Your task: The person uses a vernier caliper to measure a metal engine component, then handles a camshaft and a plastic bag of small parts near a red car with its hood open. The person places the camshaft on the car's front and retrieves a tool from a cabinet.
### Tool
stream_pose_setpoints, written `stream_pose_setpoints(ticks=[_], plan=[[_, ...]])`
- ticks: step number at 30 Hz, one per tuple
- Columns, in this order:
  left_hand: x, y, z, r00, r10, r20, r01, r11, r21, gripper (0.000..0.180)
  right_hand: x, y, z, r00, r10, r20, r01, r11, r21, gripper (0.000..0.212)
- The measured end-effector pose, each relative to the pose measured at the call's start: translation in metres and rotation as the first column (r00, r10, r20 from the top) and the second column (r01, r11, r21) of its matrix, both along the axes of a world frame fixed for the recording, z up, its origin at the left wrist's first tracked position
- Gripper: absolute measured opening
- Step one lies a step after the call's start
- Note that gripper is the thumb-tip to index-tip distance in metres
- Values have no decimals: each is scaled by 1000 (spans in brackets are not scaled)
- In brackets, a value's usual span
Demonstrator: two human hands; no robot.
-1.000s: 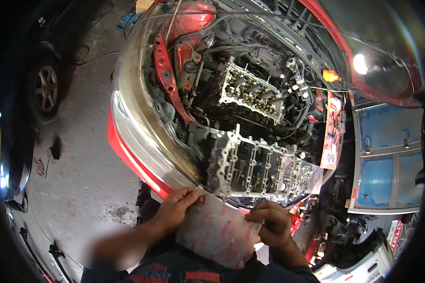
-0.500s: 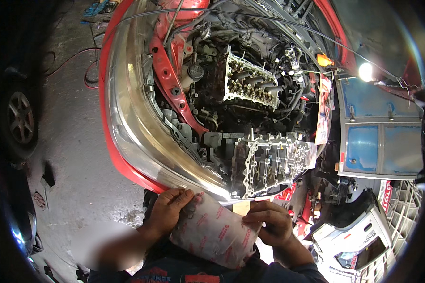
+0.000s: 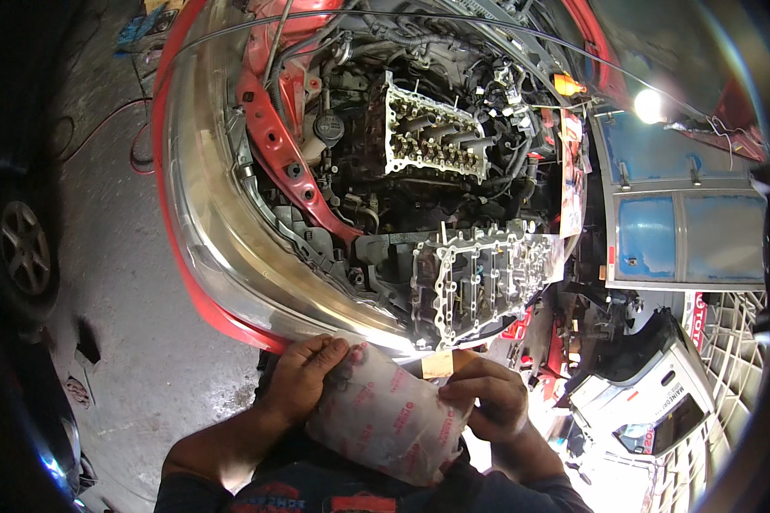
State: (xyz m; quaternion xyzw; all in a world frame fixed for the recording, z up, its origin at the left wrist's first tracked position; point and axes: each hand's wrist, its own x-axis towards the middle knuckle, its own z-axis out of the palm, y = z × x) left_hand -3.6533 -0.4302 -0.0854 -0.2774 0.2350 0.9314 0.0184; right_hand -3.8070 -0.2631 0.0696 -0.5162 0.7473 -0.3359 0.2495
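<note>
A whitish plastic packet with red print [image 3: 385, 415] is held between my two hands, low in front of my body. My left hand [image 3: 310, 369] pinches its upper left corner, thumb on top. At the upper right edge, my right hand [image 3: 490, 398] grips it with bent fingers. Darkish round shapes show faintly through the packet near my left thumb; what they are I cannot make out. Just beyond the packet, a metal engine cover with cross ribs [image 3: 479, 286] rests at the front of the car. Deeper in the bay sits the open engine head [image 3: 436, 132].
A large headlight [image 3: 231, 248] and red bumper edge curve along the left. A lit lamp [image 3: 648, 106] hangs at the right, near blue-grey panels [image 3: 650, 235]. A white car door [image 3: 642, 402] stands at lower right. A car wheel [image 3: 26, 248] shows at far left.
The view has shifted slightly, so the car and engine appear a little further left and higher. Both hands keep their hold on the packet.
</note>
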Motion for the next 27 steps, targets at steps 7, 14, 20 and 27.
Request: stream_pose_setpoints(ticks=[7, 14, 20, 27], plan=[[0, -3, 0, 1000, -19, 13, 19, 1000, -20, 27, -2, -4, -1, 1000, 24, -20, -24, 999, -43, 29], [-1, 1, 0, 1000, 0, 2, 0, 1000, 1, 28, -2, -3, -1, 1000, 20, -13, -21, 998, -57, 29], [-1, 6, 3, 999, -1, 52, 2, 1000, -20, 25, -3, 2, 0, 999, 16, -40, -17, 999, -29, 30], [-1, 13, 5, 998, 2, 63, 3, 997, -76, 24, 0, 11, 0, 1000, -28, -1, 28, 999, -21, 31]])
